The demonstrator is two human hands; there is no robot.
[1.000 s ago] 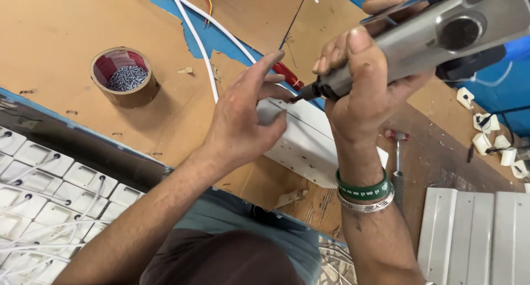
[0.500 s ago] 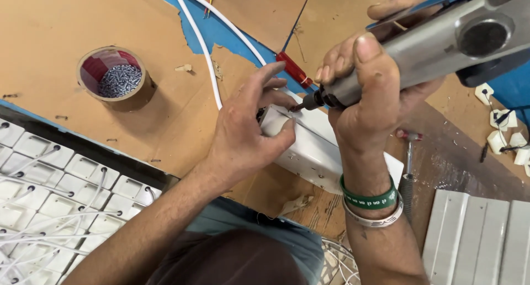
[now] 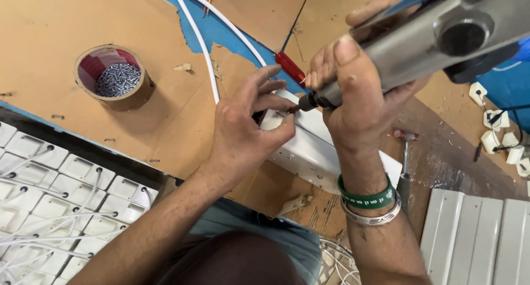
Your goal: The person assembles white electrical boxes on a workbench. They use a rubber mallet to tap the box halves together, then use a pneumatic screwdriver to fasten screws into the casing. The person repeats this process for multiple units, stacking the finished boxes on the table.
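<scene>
Several white moulded trays [image 3: 66, 191] with looping white wires fill the lower left corner; their left and bottom parts are cut off by the frame edge.

Tape roll [image 3: 117, 78]: brown ring lying flat on the cardboard sheet [image 3: 66, 36], upper left, its hollow holding a heap of small silver screws [image 3: 117, 79]. Well apart from both hands.

White cables [image 3: 207, 58]: two, running from the top edge down across the cardboard; their lower ends vanish behind the left hand.

Left hand [image 3: 243, 136]: centre, palm down on the near end of the white box [image 3: 326, 158], fingers spread, thumb and forefinger drawn close around the spot where the driver bit meets the box. What they pinch there, if anything, is too small to tell.

White box: long, rectangular, lying slantwise on the table at centre, between the two hands. Its upper left end is covered by the left hand, its middle by the right wrist.

Red-handled screwdriver [image 3: 290, 68]: lying just above the box; only the handle shows, the shaft hidden behind the fingers.

Right hand [image 3: 359, 97]: closed tight around the nose of the grey power driver [image 3: 441, 36], bit tip touching the box top. The driver's rear is cut off at the upper right corner. Green band and metal bangle on the wrist.

Hammer [image 3: 406, 163]: lying right of the wrist, partly hidden by the forearm.

White ribbed panel [image 3: 480, 241]: lower right, cut off by the frame.

Small white fittings [image 3: 499, 136]: scattered at the right edge, shapes hard to make out.
</scene>
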